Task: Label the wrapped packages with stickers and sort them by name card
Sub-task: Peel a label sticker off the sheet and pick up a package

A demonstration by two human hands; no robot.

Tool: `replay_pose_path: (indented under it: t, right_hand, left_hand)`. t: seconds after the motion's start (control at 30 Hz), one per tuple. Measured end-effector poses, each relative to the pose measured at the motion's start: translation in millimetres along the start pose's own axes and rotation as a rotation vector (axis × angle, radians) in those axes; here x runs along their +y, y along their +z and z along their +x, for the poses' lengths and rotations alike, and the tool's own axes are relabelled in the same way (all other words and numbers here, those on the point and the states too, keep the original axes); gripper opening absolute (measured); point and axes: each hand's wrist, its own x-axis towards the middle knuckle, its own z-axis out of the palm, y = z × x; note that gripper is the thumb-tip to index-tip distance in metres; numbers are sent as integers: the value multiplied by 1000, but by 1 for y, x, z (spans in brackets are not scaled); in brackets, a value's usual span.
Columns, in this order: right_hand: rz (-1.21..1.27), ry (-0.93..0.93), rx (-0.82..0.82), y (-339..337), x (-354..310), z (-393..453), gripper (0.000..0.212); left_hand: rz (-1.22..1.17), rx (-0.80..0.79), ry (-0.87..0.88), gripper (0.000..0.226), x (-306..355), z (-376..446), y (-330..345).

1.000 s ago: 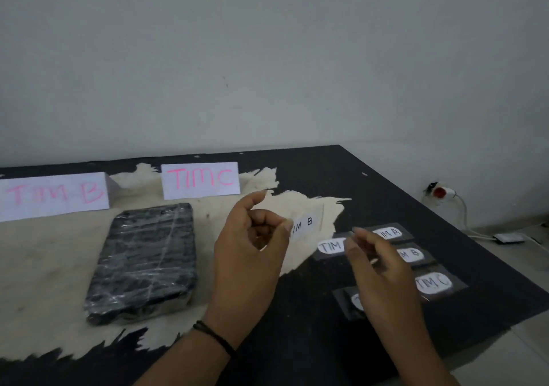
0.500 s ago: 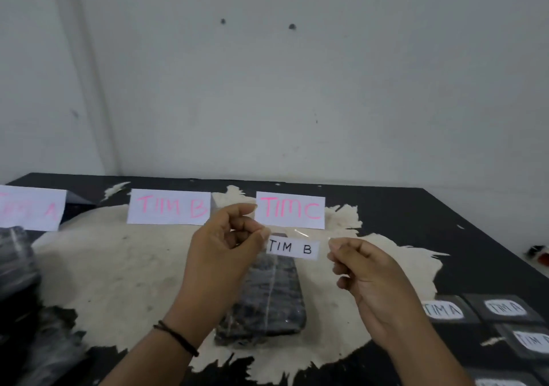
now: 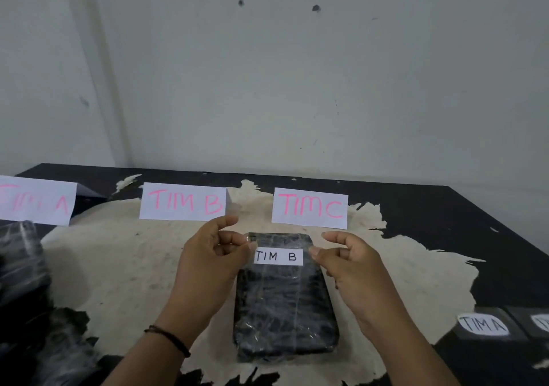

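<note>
A white sticker reading TIM B (image 3: pixel 278 256) is stretched between my two hands over the far end of a black plastic-wrapped package (image 3: pixel 285 308) that lies on the table. My left hand (image 3: pixel 214 264) pinches the sticker's left end and my right hand (image 3: pixel 347 264) pinches its right end. Whether the sticker touches the wrap I cannot tell. Three folded name cards stand behind: TIM A (image 3: pixel 35 204) at the left, TIM B (image 3: pixel 182 203) in the middle, TIM C (image 3: pixel 309 209) right behind the package.
Another wrapped package (image 3: pixel 20 264) lies at the left below the TIM A card. Sticker sheets with a TIM A label (image 3: pixel 482 324) lie at the right edge. The black table (image 3: pixel 445 222) has a worn pale patch; a white wall stands behind.
My view swung left from the sticker sheets to the cards. My right hand took the sticker's free end, and both hands lowered it from before the TIM C card down over the package.
</note>
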Motion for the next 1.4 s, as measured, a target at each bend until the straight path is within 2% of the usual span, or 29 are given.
replay_pose_path:
  t: [0.17,0.27,0.43,0.73,1.03,1.4]
  right_hand:
    - [-67,23,-7,-1,2,2,35]
    - [-64,35,-12,-1,4,3,41]
    - [-29,67,-16,-2,8,7,51]
    - [-74,17,-19,-1,16,13,67]
    - [-148,-39,-39,-1,15,9,69]
    - [-278,-204,28,8,21,5,77]
  left_hand:
    - [109,15,-2,50,-6,-1,0]
    - [171,40,34,66,-4,-5,1]
    - [164,60,11,85,0,-10,0]
    - [260,30,-7,81,-2,-11,1]
    - [300,15,-29,79,-4,-9,1]
    - [361,40,40,93,-3,-13,3]
